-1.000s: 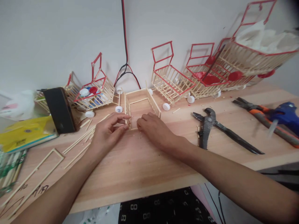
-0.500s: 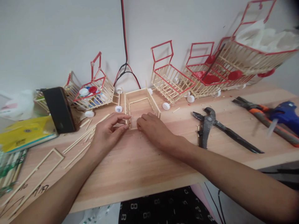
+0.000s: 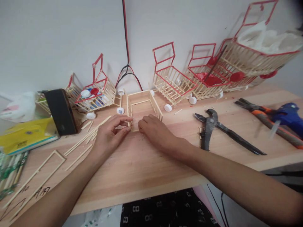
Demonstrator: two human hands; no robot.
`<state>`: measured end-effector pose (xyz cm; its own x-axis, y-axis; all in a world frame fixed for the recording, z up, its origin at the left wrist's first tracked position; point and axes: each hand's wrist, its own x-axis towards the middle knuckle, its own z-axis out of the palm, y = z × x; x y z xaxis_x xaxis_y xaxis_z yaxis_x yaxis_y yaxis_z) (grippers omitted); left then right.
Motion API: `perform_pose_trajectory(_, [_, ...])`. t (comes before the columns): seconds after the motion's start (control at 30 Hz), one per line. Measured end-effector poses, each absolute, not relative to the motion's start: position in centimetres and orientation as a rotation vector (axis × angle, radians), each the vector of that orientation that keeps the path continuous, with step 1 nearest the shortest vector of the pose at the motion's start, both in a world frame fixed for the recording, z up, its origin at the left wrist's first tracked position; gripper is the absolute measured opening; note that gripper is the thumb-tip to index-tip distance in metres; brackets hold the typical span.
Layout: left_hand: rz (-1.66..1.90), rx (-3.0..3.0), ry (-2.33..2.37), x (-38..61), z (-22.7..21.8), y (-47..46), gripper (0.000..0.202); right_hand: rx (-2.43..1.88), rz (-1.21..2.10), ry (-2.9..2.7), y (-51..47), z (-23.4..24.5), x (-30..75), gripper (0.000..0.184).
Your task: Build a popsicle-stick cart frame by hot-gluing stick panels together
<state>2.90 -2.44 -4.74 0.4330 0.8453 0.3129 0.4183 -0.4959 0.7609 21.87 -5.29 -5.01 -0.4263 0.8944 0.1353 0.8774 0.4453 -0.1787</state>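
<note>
Head view, left hand (image 3: 107, 135) and right hand (image 3: 158, 132) fingers gripping one stick frame (image 3: 156, 106), two pliers (image 3: 209, 126) nearby

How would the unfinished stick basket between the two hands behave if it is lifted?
The stick basket is probably very light: it is only thin sticks with open gaps. It would likely bend or break under a firm squeeze, as the slats are slender. With its flat base, it should not roll.

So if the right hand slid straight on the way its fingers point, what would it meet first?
The near end of the unfinished stick basket, which the right hand seems to touch; just beyond, probably the left hand.
</note>
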Motion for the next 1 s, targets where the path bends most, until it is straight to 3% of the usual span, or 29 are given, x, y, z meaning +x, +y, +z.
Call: perform_pose_trajectory(1.0, [0.947,2.018,1.075,3.12,-4.39,-2.52,0.023,-1.499,0.025,-2.518,-5.26,-5.47,22.02,0.013])
